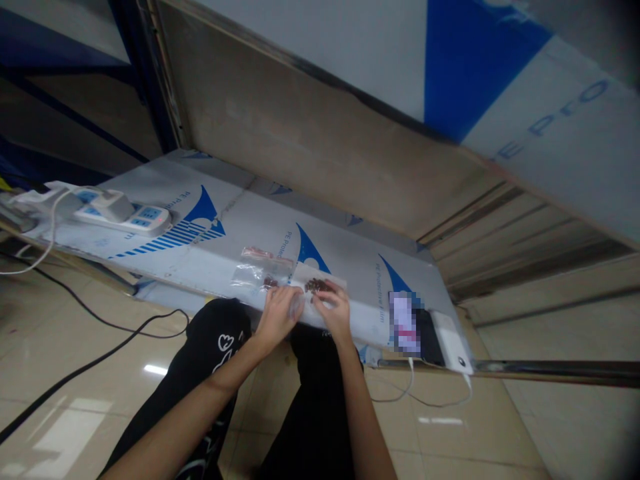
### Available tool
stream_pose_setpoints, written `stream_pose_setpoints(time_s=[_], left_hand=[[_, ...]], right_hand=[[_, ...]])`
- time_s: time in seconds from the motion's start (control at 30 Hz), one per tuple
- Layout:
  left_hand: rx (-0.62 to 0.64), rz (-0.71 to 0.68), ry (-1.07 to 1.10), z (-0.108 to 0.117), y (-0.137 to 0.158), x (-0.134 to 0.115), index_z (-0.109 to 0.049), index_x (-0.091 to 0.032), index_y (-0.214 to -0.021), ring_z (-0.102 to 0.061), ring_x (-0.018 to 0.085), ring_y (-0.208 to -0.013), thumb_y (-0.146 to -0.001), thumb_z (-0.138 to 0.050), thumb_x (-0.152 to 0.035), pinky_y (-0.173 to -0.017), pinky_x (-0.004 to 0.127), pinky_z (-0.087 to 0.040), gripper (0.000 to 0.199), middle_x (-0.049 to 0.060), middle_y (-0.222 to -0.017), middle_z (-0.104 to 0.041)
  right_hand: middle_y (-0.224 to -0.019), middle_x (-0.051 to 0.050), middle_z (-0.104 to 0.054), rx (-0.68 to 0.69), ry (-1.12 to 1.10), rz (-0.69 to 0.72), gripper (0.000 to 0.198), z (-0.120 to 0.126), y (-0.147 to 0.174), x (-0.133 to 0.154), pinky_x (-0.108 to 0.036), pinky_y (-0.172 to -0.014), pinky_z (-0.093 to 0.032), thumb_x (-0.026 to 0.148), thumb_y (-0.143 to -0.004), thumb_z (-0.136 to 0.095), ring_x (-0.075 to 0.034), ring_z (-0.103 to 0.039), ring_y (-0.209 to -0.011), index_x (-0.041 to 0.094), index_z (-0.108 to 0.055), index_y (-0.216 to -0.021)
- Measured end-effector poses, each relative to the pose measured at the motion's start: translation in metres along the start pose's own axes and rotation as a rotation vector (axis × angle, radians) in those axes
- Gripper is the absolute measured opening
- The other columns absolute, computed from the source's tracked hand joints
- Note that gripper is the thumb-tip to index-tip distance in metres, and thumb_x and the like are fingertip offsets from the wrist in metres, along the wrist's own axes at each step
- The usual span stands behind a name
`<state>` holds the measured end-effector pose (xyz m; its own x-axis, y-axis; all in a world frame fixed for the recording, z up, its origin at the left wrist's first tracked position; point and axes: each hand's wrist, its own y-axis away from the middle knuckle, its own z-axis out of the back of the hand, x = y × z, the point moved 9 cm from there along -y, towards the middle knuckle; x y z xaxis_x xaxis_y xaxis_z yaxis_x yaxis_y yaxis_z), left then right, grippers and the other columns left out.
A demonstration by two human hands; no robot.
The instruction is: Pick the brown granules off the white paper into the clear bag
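My left hand [279, 312] is closed around a small clear plastic piece [296, 307], perhaps a little bag or tube, at the shelf's front edge. My right hand [336, 308] is at the pile of small dark brown pieces [315, 285], its thumb and fingertips drawn together. Whatever is between those fingertips is too small to make out. Under the pile lies a white sheet [340, 277]. Left of it, a clear plastic bag [250, 270] lies flat, with a few brown bits [271, 283] at its right side, just beyond my left hand.
The shelf [240, 227] wears blue-printed protective film. A power strip [135, 217] with plugged-in chargers occupies its left end. On the right are a phone [405, 323], a black flat object [430, 337] and a white power bank [451, 340] with cables. Another panel [350, 53] overhangs above.
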<state>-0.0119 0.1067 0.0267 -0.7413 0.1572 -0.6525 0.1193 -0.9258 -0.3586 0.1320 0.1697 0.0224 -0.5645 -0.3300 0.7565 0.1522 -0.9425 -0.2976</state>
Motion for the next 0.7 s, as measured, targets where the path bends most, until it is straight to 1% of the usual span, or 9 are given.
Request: stream_pose_setpoints(time_s=[0.07,0.17,0.3,0.4,0.47,0.57,0.63,0.7], left_hand=[[0.026,0.009,-0.013,-0.003,0.001,0.002,-0.048,-0.021,-0.094,-0.053,0.017,-0.084,-0.082,-0.043,-0.022,-0.084,0.034,-0.031,0.013,0.001,-0.085,-0.059],[0.067,0.006,-0.033,-0.008,0.002,0.002,-0.049,-0.021,-0.094,-0.053,0.019,-0.087,-0.080,-0.044,-0.018,-0.082,0.034,-0.031,0.015,0.002,-0.088,-0.059],[0.100,-0.006,-0.030,-0.011,0.003,0.001,-0.051,-0.021,-0.095,-0.052,0.019,-0.089,-0.075,-0.048,-0.013,-0.081,0.035,-0.031,0.021,0.002,-0.092,-0.060],[0.089,-0.004,-0.007,-0.011,0.003,0.000,-0.053,-0.021,-0.095,-0.052,0.020,-0.089,-0.076,-0.049,-0.015,-0.082,0.036,-0.031,0.020,0.002,-0.094,-0.061],[0.045,0.019,0.036,-0.007,0.002,0.001,-0.055,-0.021,-0.095,-0.054,0.020,-0.089,-0.078,-0.049,-0.019,-0.083,0.036,-0.031,0.018,0.002,-0.092,-0.062],[-0.087,0.105,0.183,0.008,-0.001,0.007,-0.059,-0.022,-0.093,-0.056,0.019,-0.087,-0.078,-0.052,-0.027,-0.084,0.036,-0.033,0.017,0.002,-0.088,-0.063],[-0.164,0.190,0.356,0.017,-0.002,0.016,-0.061,-0.021,-0.094,-0.057,0.018,-0.086,-0.077,-0.054,-0.031,-0.085,0.035,-0.036,0.021,0.002,-0.088,-0.064],[-0.187,0.310,0.598,0.016,-0.002,0.028,-0.062,-0.019,-0.096,-0.059,0.017,-0.084,-0.075,-0.056,-0.035,-0.083,0.032,-0.041,0.027,0.004,-0.087,-0.065]], right_hand=[[-0.107,-0.007,-0.059,0.084,-0.106,0.054,0.008,-0.008,0.002,0.011,-0.036,-0.091,-0.038,0.026,-0.066,-0.065,-0.022,-0.051,-0.103,0.020,-0.068,-0.068],[-0.109,-0.006,-0.058,0.185,-0.170,0.089,0.006,-0.015,0.006,0.022,-0.037,-0.093,-0.036,0.026,-0.067,-0.066,-0.022,-0.050,-0.105,0.021,-0.068,-0.068],[-0.109,-0.006,-0.059,0.248,-0.194,0.114,0.005,-0.020,0.010,0.030,-0.039,-0.094,-0.034,0.026,-0.065,-0.068,-0.022,-0.051,-0.104,0.022,-0.070,-0.068],[-0.109,-0.005,-0.060,0.257,-0.228,0.100,0.007,-0.022,0.009,0.031,-0.037,-0.093,-0.036,0.028,-0.068,-0.066,-0.021,-0.052,-0.103,0.023,-0.070,-0.069],[-0.106,-0.005,-0.061,0.212,-0.249,0.058,0.011,-0.019,0.006,0.025,-0.036,-0.092,-0.037,0.030,-0.071,-0.063,-0.020,-0.053,-0.102,0.022,-0.070,-0.068],[-0.096,-0.007,-0.064,0.035,-0.234,-0.049,0.019,-0.007,0.000,0.002,-0.034,-0.089,-0.039,0.032,-0.074,-0.058,-0.020,-0.056,-0.095,0.019,-0.069,-0.066],[-0.088,-0.008,-0.065,-0.096,-0.153,-0.106,0.021,0.003,-0.002,-0.015,-0.034,-0.086,-0.041,0.033,-0.073,-0.058,-0.020,-0.057,-0.088,0.017,-0.069,-0.067],[-0.085,-0.008,-0.065,-0.170,-0.012,-0.155,0.019,0.011,-0.001,-0.029,-0.035,-0.085,-0.041,0.032,-0.069,-0.059,-0.020,-0.057,-0.086,0.016,-0.070,-0.070]])
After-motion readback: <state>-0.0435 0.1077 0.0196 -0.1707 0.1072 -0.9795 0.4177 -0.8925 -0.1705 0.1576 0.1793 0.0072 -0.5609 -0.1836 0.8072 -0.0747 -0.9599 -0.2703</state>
